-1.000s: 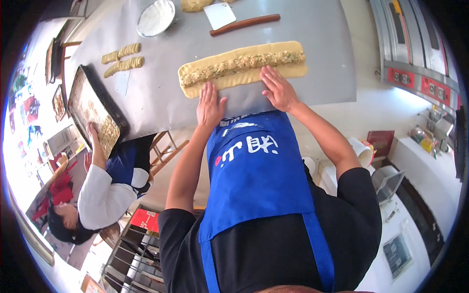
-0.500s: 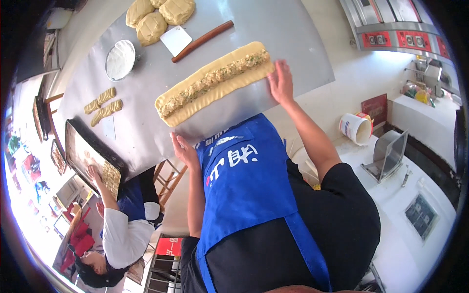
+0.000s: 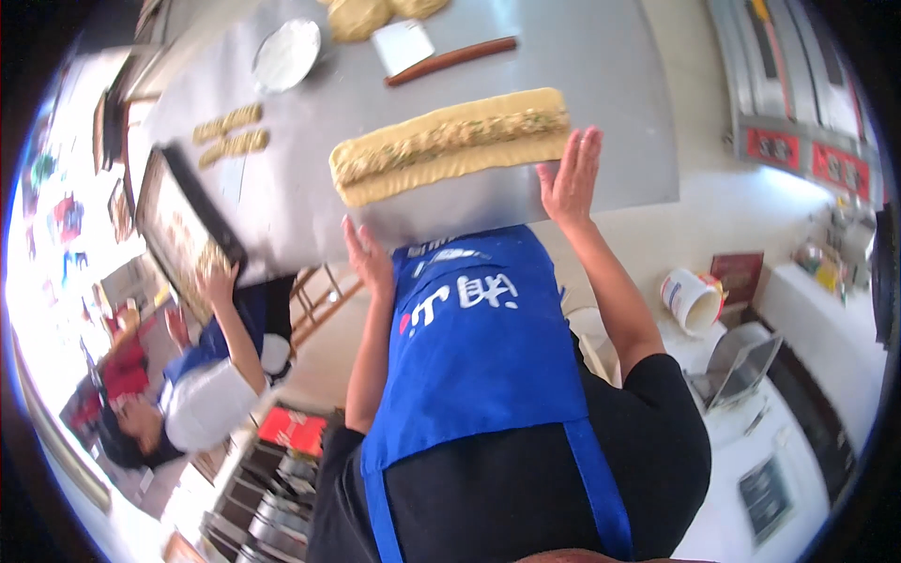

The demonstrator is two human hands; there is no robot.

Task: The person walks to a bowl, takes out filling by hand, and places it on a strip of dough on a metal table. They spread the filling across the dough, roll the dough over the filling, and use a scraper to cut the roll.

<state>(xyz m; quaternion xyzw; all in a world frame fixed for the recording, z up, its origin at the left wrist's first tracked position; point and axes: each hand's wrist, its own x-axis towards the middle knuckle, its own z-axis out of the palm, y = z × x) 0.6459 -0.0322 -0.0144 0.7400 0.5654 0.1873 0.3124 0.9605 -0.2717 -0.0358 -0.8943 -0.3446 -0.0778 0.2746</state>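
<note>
A long flat strip of dough (image 3: pixel 460 167) lies across the metal table in front of me. A line of crumbly filling with green flecks (image 3: pixel 450 138) runs along its length. My right hand (image 3: pixel 569 183) is at the strip's right end, palm turned inward and fingers stretched out. Its fingertips are at the near right corner; whether they touch the dough I cannot tell. Below the near left corner, my left hand (image 3: pixel 369 260) is held over the table's near edge with fingers extended. Nothing is in either hand.
Beyond the strip lie a brown rolling pin (image 3: pixel 452 62), a white scraper (image 3: pixel 405 49) and dough lumps (image 3: pixel 358 19). To the left are a bowl of white powder (image 3: pixel 287 56), two rows of cut dough pieces (image 3: pixel 235 147) and a dark-rimmed tray (image 3: pixel 176 169), where a co-worker's hand (image 3: pixel 218 281) rests.
The whole view has shifted, so the table's things appear further right and higher. My right hand has come nearer along the strip's right end, its fingers straighter. The left hand stays by the near left corner.
</note>
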